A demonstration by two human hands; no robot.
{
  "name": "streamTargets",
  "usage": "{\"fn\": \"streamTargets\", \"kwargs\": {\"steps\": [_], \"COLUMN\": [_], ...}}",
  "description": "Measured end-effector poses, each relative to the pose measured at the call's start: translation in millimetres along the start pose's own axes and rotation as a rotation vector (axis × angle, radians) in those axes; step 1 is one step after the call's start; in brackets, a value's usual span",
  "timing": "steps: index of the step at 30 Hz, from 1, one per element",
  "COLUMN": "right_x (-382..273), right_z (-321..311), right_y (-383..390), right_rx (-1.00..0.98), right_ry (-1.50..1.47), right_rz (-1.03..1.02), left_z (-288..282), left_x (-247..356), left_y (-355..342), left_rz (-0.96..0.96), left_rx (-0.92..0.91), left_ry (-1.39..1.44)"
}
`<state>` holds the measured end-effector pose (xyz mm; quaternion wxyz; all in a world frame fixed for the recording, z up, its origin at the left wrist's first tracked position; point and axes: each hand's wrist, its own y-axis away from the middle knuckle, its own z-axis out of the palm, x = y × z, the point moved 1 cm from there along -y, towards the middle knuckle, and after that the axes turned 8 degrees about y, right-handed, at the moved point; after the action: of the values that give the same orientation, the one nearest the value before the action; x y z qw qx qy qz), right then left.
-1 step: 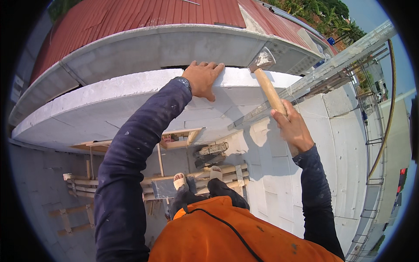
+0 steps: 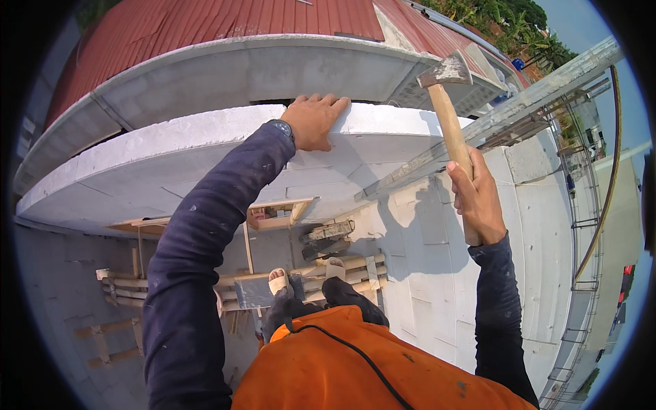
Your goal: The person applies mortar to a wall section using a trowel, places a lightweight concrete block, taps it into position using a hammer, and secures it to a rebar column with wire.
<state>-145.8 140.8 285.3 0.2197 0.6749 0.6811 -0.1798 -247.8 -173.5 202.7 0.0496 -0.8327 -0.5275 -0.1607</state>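
Note:
My right hand (image 2: 479,199) is wrapped round the wooden handle of a hatchet (image 2: 451,119). The hatchet's worn, whitish metal head is raised above the wall, its edge facing right. With its fingers stretched over the top edge, my left hand (image 2: 314,123) rests on the white block wall (image 2: 198,126). A dark wristwatch (image 2: 281,127) shows at the left cuff. The wall's top face is pale and rough along its edges. My left palm is hidden against the blocks.
Far below, my feet stand on a bamboo scaffold (image 2: 365,262). A grey post (image 2: 547,82) slants in from the upper right. Beyond the wall lies a concrete gutter (image 2: 205,78) below a red metal roof (image 2: 225,20). Another block wall (image 2: 506,246) rises at right.
The hatchet and my right hand have moved up and to the right, away from the top of the wall. My left hand remains on the wall.

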Motion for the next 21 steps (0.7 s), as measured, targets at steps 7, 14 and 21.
{"fn": "streamTargets", "kwargs": {"steps": [7,14,21], "right_x": [-11.2,35.9,-38.3], "right_z": [-12.9,5.7,-10.4], "right_y": [-9.3,-24.3,-12.3], "right_rx": [0.590,-0.157,0.446], "right_ry": [-0.427,0.219,-0.310], "right_rz": [-0.287,-0.012,-0.291], "left_z": [7.4,8.2,7.5], "left_x": [-14.2,-2.7,-20.5], "left_y": [0.7,-12.6,2.5], "left_rz": [0.091,0.120,0.098], "left_rx": [0.058,0.072,0.066], "left_ry": [0.063,0.025,0.066]}}
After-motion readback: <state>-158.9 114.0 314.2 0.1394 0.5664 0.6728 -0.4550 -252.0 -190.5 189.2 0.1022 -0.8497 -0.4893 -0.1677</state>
